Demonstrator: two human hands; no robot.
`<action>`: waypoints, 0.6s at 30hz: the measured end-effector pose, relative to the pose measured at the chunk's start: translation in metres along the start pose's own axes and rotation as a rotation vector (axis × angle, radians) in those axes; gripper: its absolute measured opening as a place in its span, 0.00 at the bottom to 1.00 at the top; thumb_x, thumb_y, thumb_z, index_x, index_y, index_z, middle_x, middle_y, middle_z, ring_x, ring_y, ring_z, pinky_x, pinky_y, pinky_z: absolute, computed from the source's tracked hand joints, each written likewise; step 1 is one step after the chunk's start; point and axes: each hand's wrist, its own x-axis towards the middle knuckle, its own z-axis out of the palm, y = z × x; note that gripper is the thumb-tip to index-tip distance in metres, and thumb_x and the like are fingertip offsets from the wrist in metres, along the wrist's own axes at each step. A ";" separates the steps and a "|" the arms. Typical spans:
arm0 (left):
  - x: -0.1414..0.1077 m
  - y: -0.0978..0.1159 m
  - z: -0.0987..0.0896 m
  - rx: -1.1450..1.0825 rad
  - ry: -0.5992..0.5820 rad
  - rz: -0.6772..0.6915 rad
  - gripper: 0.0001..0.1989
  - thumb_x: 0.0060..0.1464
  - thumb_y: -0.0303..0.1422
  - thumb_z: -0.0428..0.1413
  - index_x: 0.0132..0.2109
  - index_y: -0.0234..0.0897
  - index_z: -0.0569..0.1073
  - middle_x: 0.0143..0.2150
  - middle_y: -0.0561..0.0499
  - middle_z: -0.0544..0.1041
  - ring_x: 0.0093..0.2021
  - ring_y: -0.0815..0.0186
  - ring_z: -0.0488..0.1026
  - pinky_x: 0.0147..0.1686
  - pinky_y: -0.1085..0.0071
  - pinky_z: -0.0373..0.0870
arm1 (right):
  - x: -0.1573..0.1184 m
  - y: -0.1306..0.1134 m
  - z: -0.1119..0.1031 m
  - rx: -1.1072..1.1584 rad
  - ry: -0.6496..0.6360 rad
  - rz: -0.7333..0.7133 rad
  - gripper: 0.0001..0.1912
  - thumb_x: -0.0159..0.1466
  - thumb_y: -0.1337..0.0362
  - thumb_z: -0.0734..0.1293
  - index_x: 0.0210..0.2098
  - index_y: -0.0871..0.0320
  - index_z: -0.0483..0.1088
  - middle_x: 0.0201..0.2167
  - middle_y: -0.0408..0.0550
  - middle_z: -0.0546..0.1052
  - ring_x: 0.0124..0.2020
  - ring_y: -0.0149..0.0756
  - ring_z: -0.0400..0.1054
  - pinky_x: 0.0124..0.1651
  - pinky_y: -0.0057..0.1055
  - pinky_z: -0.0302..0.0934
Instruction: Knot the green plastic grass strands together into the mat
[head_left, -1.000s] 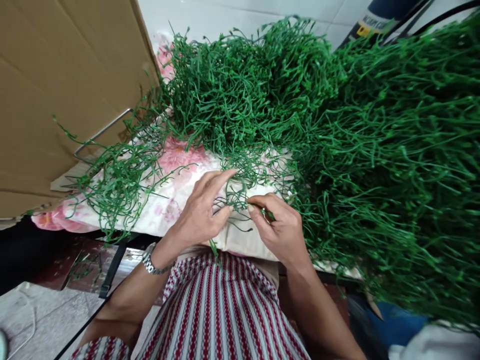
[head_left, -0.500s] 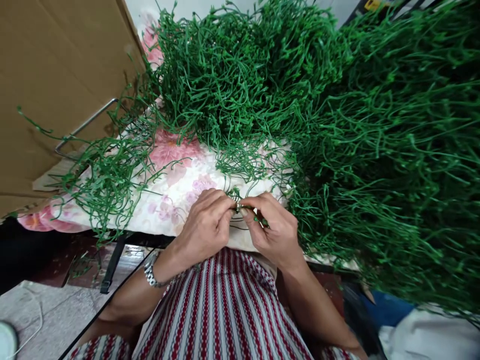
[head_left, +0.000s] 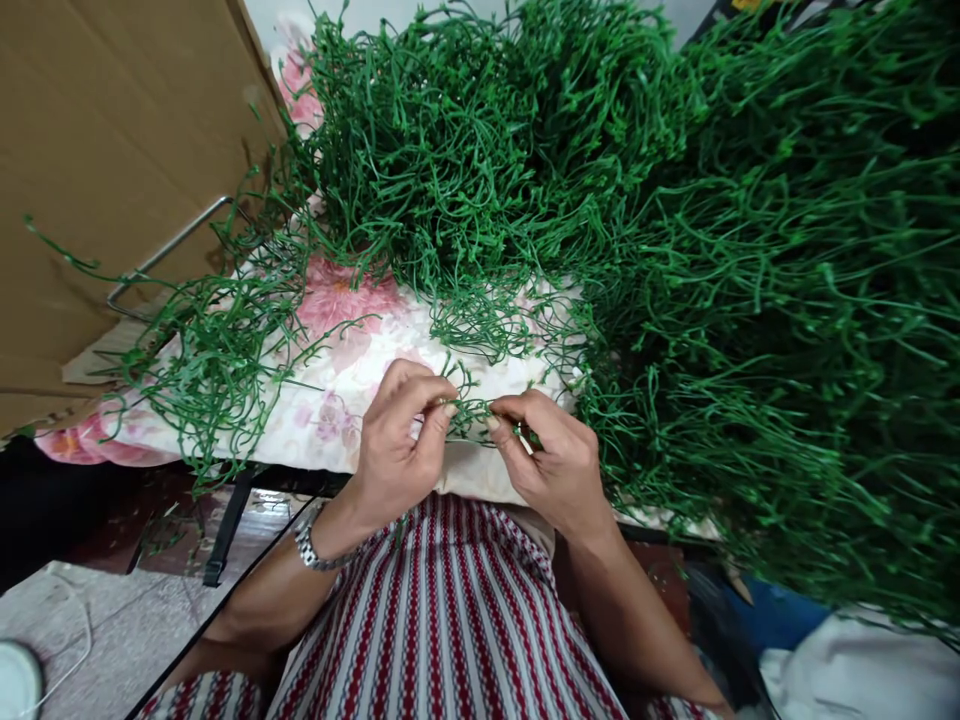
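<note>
My left hand [head_left: 401,430] is closed in a pinch, thumb against forefinger, on a thin green plastic stem [head_left: 471,405] with small branching tips. Facing it, my right hand [head_left: 553,455] also pinches a green stem between thumb and forefinger. A short gap separates the two hands, and green strands cross it; I cannot tell whether both grip the same piece. Behind the hands, a loose cluster of similar stems [head_left: 487,325] lies on the flowered cloth [head_left: 322,430]. A silver watch [head_left: 309,545] circles my left wrist.
A large heap of green plastic stems [head_left: 510,150] covers the back and right side of the table. A smaller tangled pile [head_left: 217,360] lies at the left. Beyond it stand a cardboard sheet [head_left: 127,130] and a bent metal bar [head_left: 172,245].
My hands were together at the fingertips and have moved apart, the left one shifting leftward. The strands between them show more now. The piles stay where they were.
</note>
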 end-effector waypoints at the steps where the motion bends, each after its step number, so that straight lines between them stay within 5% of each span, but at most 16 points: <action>1: 0.001 0.001 -0.001 0.035 -0.031 0.055 0.08 0.51 0.22 0.51 0.38 0.35 0.70 0.33 0.50 0.67 0.36 0.69 0.66 0.35 0.73 0.64 | 0.000 0.000 -0.001 -0.009 -0.007 -0.006 0.03 0.60 0.70 0.62 0.35 0.61 0.66 0.27 0.46 0.70 0.29 0.29 0.65 0.32 0.25 0.60; 3: 0.003 0.002 -0.003 0.037 -0.135 0.076 0.09 0.52 0.22 0.49 0.39 0.35 0.70 0.33 0.50 0.68 0.36 0.68 0.66 0.35 0.72 0.64 | 0.001 0.001 -0.003 -0.031 -0.031 -0.028 0.04 0.60 0.71 0.61 0.35 0.61 0.66 0.27 0.46 0.68 0.29 0.29 0.63 0.31 0.26 0.59; 8: 0.011 0.006 -0.010 -0.150 -0.347 -0.118 0.05 0.53 0.28 0.50 0.38 0.33 0.70 0.32 0.49 0.68 0.32 0.69 0.66 0.30 0.74 0.63 | 0.000 0.004 -0.006 -0.134 -0.054 -0.114 0.07 0.59 0.73 0.61 0.37 0.62 0.66 0.28 0.47 0.69 0.30 0.29 0.63 0.31 0.25 0.58; 18: 0.011 0.006 -0.009 -0.103 -0.266 -0.217 0.04 0.50 0.23 0.51 0.29 0.34 0.67 0.27 0.54 0.68 0.29 0.72 0.65 0.31 0.76 0.62 | 0.001 0.000 -0.004 -0.122 -0.122 -0.109 0.04 0.59 0.70 0.61 0.34 0.61 0.66 0.27 0.46 0.71 0.30 0.30 0.64 0.32 0.27 0.59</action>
